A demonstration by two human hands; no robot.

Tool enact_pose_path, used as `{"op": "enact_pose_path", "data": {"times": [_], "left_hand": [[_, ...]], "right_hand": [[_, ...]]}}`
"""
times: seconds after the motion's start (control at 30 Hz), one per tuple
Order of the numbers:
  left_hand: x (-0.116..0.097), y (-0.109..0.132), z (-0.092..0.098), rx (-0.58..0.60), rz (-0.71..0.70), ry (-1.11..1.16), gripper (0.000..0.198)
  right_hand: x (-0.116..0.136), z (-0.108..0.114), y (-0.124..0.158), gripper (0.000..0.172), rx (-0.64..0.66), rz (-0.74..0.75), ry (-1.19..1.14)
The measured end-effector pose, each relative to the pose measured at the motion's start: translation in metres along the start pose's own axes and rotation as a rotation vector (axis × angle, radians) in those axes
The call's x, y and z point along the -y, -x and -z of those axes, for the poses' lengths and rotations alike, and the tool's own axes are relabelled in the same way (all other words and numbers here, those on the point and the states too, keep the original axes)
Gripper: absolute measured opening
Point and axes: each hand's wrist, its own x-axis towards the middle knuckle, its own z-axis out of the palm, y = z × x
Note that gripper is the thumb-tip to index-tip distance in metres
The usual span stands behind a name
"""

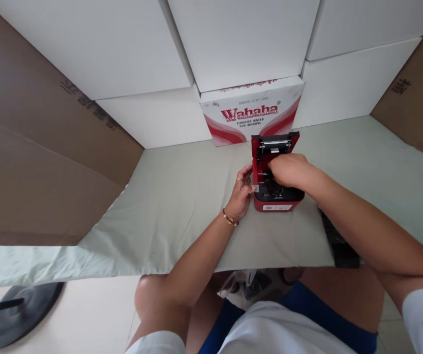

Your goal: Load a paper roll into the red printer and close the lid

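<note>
Red-and-black device (280, 195), compact and boxy with rounded corners, sitting upright on pale green cloth (174, 196), at 3 o'clock from the middle of the view. Lid (275, 139) up, raised at the 12 o'clock end; red shell, dark inner face, a shiny metal bar (276, 143) running crosswise near its top. Base (295, 203) red around the sides, black on its upper face toward 6 o'clock, with tiny pale markings too small to read. White label (277, 207), printed, on the front wall at 6 o'clock. Interior dark, exposed; its 3 o'clock part hidden, contents not clear.
</note>
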Motion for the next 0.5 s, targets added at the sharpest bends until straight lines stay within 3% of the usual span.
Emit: {"op": "enact_pose_path", "data": {"times": [0.17, 0.27, 0.37, 0.5], "left_hand": [[0.0, -0.001, 0.0, 0.019, -0.02, -0.025, 0.076], [-0.003, -0.001, -0.001, 0.019, -0.018, -0.008, 0.076], [-0.006, 0.0, -0.002, 0.02, -0.003, 0.004, 0.075], [-0.009, 0.0, -0.002, 0.024, 0.013, -0.001, 0.073]], "right_hand": [[0.003, 0.004, 0.012, 0.038, -0.05, -0.047, 0.001], [0.008, 0.011, 0.028, 0.035, -0.097, -0.063, -0.055], [0.0, 0.021, 0.054, 0.029, -0.163, -0.004, -0.396], [-0.047, 0.024, 0.099, 0.044, -0.251, 0.008, -0.951]]}}
